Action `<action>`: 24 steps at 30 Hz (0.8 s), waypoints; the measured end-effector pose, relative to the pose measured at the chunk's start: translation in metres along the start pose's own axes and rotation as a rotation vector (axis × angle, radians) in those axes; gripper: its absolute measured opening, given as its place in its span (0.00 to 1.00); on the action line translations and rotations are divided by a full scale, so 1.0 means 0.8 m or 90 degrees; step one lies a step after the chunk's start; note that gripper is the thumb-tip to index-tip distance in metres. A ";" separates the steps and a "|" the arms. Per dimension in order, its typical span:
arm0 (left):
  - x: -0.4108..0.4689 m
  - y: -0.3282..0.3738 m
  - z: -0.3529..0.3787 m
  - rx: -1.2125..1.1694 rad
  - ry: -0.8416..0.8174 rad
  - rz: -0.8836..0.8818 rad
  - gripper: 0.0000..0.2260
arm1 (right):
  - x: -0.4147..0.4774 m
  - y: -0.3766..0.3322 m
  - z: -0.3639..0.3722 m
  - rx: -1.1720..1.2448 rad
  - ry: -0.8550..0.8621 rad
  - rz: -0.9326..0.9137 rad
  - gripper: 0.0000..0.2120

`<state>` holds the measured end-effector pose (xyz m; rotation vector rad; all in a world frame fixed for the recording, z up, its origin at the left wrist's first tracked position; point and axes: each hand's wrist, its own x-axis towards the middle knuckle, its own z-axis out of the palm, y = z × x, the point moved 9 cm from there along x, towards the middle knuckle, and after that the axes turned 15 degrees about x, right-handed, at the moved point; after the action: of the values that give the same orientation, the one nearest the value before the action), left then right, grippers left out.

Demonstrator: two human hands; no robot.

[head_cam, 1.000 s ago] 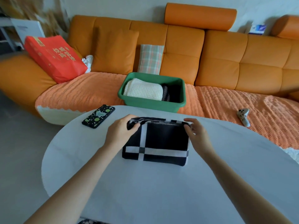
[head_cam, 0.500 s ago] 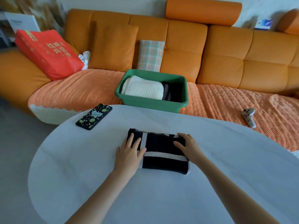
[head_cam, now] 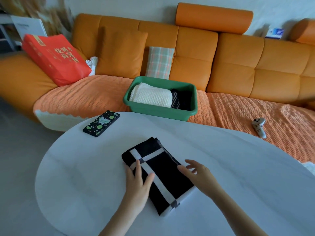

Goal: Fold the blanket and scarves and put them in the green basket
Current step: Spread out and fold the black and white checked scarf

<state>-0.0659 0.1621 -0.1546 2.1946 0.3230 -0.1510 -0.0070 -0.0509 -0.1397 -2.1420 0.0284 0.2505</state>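
Observation:
A folded black scarf with white stripes (head_cam: pixel 158 172) lies on the round white table (head_cam: pixel 85 184), turned at an angle. My left hand (head_cam: pixel 138 183) rests flat on its near left edge, fingers spread. My right hand (head_cam: pixel 196 172) hovers at its right edge with fingers apart, holding nothing. The green basket (head_cam: pixel 141 109) stands on the sofa seat beyond the table. Inside it lie a folded cream knitted blanket (head_cam: pixel 150 97) on the left and a dark striped scarf (head_cam: pixel 179 100) on the right.
A phone in a black dotted case (head_cam: pixel 101 123) lies at the table's far left edge. On the orange sofa (head_cam: pixel 238 68) are a red bag (head_cam: pixel 56 57), a checked pillow (head_cam: pixel 159 62) and a small grey controller (head_cam: pixel 259 126).
The scarf was folded over once more and has turned on the table to lie diagonally. My hands went from gripping its far edge to pressing it, and the right hand has now lifted.

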 end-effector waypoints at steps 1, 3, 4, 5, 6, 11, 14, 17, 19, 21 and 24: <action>0.000 -0.002 0.011 0.025 -0.007 -0.003 0.33 | 0.006 0.000 0.007 -0.002 -0.010 0.002 0.28; 0.002 -0.005 0.022 0.166 0.041 0.015 0.38 | 0.009 0.001 0.022 -0.020 -0.021 -0.005 0.26; 0.004 0.000 0.021 0.265 0.095 0.048 0.41 | 0.008 0.002 0.028 -0.034 -0.021 -0.015 0.24; 0.006 0.002 0.023 0.314 0.111 0.060 0.43 | 0.005 0.004 0.031 -0.046 -0.015 -0.019 0.23; 0.010 0.004 0.023 0.341 0.127 0.058 0.44 | 0.002 0.007 0.032 -0.043 -0.007 -0.013 0.22; 0.017 0.002 0.017 0.285 0.010 0.015 0.35 | -0.004 0.026 0.024 0.047 -0.021 0.061 0.27; 0.002 0.007 -0.002 0.045 -0.009 0.027 0.30 | -0.002 0.025 0.023 0.047 -0.041 0.082 0.27; -0.010 -0.001 -0.001 -0.040 -0.020 -0.003 0.33 | -0.004 0.020 0.030 0.060 -0.065 0.105 0.19; -0.011 -0.006 0.002 -0.076 -0.022 -0.018 0.35 | -0.009 0.015 0.032 0.059 -0.067 0.112 0.16; -0.011 -0.009 0.007 -0.120 -0.035 -0.037 0.35 | -0.015 0.009 0.032 0.046 -0.060 0.103 0.14; -0.014 -0.003 0.011 -0.185 -0.039 -0.054 0.35 | -0.027 -0.004 0.033 0.052 -0.050 0.070 0.14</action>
<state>-0.0773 0.1539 -0.1592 1.8862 0.3786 -0.2038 -0.0322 -0.0289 -0.1468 -2.0508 0.1096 0.3921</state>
